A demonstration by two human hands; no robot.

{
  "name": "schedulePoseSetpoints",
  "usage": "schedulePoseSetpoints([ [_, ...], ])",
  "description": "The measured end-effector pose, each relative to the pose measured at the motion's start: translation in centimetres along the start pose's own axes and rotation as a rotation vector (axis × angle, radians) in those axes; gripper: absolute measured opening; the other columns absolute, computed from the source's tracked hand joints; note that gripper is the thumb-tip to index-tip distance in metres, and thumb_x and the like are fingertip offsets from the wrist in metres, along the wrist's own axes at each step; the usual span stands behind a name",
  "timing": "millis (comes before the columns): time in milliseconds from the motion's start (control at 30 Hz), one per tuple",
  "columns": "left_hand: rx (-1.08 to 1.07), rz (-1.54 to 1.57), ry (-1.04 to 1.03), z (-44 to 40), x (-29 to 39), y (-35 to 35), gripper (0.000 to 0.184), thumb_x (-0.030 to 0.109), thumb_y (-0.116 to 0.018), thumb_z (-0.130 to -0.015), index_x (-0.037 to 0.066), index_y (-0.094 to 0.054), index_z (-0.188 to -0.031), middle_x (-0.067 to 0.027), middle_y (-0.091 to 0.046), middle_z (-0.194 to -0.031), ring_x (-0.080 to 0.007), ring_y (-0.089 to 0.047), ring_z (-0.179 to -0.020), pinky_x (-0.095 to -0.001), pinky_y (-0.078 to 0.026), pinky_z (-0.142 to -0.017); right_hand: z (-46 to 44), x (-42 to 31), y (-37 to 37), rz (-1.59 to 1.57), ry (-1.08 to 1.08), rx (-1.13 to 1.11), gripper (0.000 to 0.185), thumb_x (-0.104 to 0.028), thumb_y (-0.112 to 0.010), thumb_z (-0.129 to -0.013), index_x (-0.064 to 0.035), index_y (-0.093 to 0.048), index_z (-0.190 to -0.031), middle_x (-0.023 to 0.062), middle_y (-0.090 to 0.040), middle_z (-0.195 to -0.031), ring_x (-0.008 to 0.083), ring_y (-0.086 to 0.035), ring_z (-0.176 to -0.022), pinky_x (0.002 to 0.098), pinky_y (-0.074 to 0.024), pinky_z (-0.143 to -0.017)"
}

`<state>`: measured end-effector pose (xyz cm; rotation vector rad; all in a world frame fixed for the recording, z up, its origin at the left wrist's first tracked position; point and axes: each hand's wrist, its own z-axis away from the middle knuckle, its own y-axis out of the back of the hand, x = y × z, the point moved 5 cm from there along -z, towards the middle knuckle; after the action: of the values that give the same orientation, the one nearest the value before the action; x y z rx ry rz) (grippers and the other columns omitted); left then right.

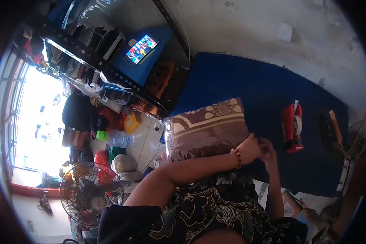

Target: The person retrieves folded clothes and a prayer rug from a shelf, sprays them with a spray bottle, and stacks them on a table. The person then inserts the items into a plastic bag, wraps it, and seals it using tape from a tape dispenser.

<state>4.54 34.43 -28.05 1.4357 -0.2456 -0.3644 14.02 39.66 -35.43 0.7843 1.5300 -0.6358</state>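
Note:
A folded brown cloth with a cream pattern, wrapped in clear plastic, forms a thick package (207,132) on the blue table. My left hand (248,149), with a beaded bracelet at the wrist, reaches across the front to the package's right end. Its fingers are closed at that edge, on the plastic wrap. Just to the right is my right hand (268,153), its fingers bent and close together beside the left hand. What lies between the right fingers is too small to make out.
A red tape dispenser (289,128) stands on the blue table (240,77), with a wooden-handled tool (336,127) farther right. A phone (142,49) with a lit screen rests on the shelf. At left are a standing fan (91,194), a bottle (118,138) and bags on the floor.

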Motion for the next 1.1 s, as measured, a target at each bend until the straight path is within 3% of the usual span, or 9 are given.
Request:
schedulePoseSetpoints([
  [167, -0.044, 0.100, -0.029, 2.1, 2.3, -1.1, 0.016, 0.019, -0.057, -0.072, 0.010, -0.069, -0.076, -0.0049, -0.060, -0.075, -0.0226, -0.054, -0.087, -0.0397, -0.037, -0.088, 2.3, 5.0, 0.3, -0.117, -0.343, -0.315, 0.015, -0.001, -0.056, -0.081, -0.0030, -0.057, -0.096, 0.0069, -0.055, -0.108, 0.0089, -0.053, -0.093, 0.0214, -0.0425, -0.076],
  [267, 0.381, -0.052, 0.095, 2.7, 2.2, -0.1, 0.022, 0.018, -0.055, -0.073, 0.002, -0.066, -0.083, -0.0089, -0.059, -0.081, -0.0254, -0.053, -0.096, -0.0511, -0.031, -0.100, 0.1, 4.6, -2.1, -0.402, -0.193, -0.270, 0.022, 0.000, -0.054, -0.082, -0.0023, -0.054, -0.103, 0.0077, -0.055, -0.106, 0.0101, -0.053, -0.094, 0.0229, -0.0419, -0.080],
  [467, 0.271, -0.089, 0.386, 2.4, 0.9, 0.5, 0.019, 0.014, -0.053, -0.073, 0.000, -0.063, -0.079, -0.0099, -0.057, -0.081, -0.0265, -0.051, -0.100, -0.0632, -0.023, -0.102, -2.9, 3.6, -3.4, 0.027, -0.130, -0.313, 0.027, -0.008, -0.056, -0.086, 0.0001, -0.049, -0.111, 0.0091, -0.054, -0.109, 0.0159, -0.052, -0.099, 0.0320, -0.0405, -0.088],
  [633, 0.221, -0.015, 0.322, 2.6, 0.7, -0.2, 0.014, 0.014, -0.055, -0.072, 0.005, -0.065, -0.076, -0.0074, -0.056, -0.078, -0.0246, -0.052, -0.095, -0.0643, -0.022, -0.102, 0.6, -5.3, 7.2, 0.797, 0.309, 0.967, 0.035, -0.020, -0.062, -0.087, -0.0003, -0.049, -0.113, 0.0141, -0.052, -0.114, 0.0236, -0.052, -0.099, 0.0349, -0.0406, -0.088],
  [700, 0.216, -0.006, 0.304, 2.9, 0.7, -0.1, 0.013, 0.014, -0.056, -0.072, 0.006, -0.065, -0.075, -0.0070, -0.056, -0.078, -0.0241, -0.052, -0.095, -0.0649, -0.023, -0.101, 1.6, 1.7, 14.4, 0.477, 0.020, 1.220, 0.033, -0.027, -0.057, -0.091, 0.0007, -0.053, -0.108, 0.0161, -0.056, -0.108, 0.0246, -0.054, -0.095, 0.0347, -0.0414, -0.086],
  [767, 0.204, 0.008, 0.292, 3.0, 0.8, -0.3, 0.012, 0.014, -0.057, -0.071, 0.006, -0.065, -0.075, -0.0070, -0.057, -0.079, -0.0235, -0.052, -0.095, -0.0653, -0.023, -0.101, -0.1, 6.5, 17.1, 0.148, -0.178, 0.778, 0.038, -0.035, -0.050, -0.093, 0.0016, -0.058, -0.100, 0.0140, -0.059, -0.095, 0.0241, -0.057, -0.088, 0.0338, -0.0427, -0.082],
  [933, 0.252, -0.013, 0.277, 2.8, 0.8, -0.2, 0.010, 0.014, -0.062, -0.070, 0.006, -0.067, -0.073, -0.0079, -0.058, -0.082, -0.0227, -0.053, -0.097, -0.0645, -0.024, -0.101, -0.6, 3.0, 17.5, 0.191, -0.540, 0.505, 0.036, -0.037, -0.051, -0.091, -0.0031, -0.062, -0.091, 0.0021, -0.057, -0.082, 0.0161, -0.054, -0.076, 0.0327, -0.0436, -0.075],
  [1033, 0.235, -0.053, 0.291, 2.7, 0.6, -0.3, 0.011, 0.016, -0.064, -0.069, 0.006, -0.067, -0.074, -0.0080, -0.058, -0.083, -0.0231, -0.053, -0.097, -0.0633, -0.025, -0.100, 2.4, 4.9, 17.4, -0.695, -0.138, 0.841, 0.029, -0.036, -0.056, -0.088, -0.0085, -0.061, -0.085, -0.0012, -0.054, -0.078, 0.0123, -0.051, -0.074, 0.0379, -0.0442, -0.075],
  [1100, 0.239, -0.031, 0.281, 2.7, 0.5, -0.2, 0.012, 0.016, -0.064, -0.069, 0.005, -0.066, -0.074, -0.0081, -0.059, -0.083, -0.0235, -0.053, -0.097, -0.0626, -0.025, -0.100, 4.9, 3.8, 15.1, -0.650, -0.204, 0.885, 0.024, -0.035, -0.060, -0.086, -0.0115, -0.060, -0.081, -0.0022, -0.051, -0.076, 0.0104, -0.050, -0.075, 0.0401, -0.0447, -0.075],
])
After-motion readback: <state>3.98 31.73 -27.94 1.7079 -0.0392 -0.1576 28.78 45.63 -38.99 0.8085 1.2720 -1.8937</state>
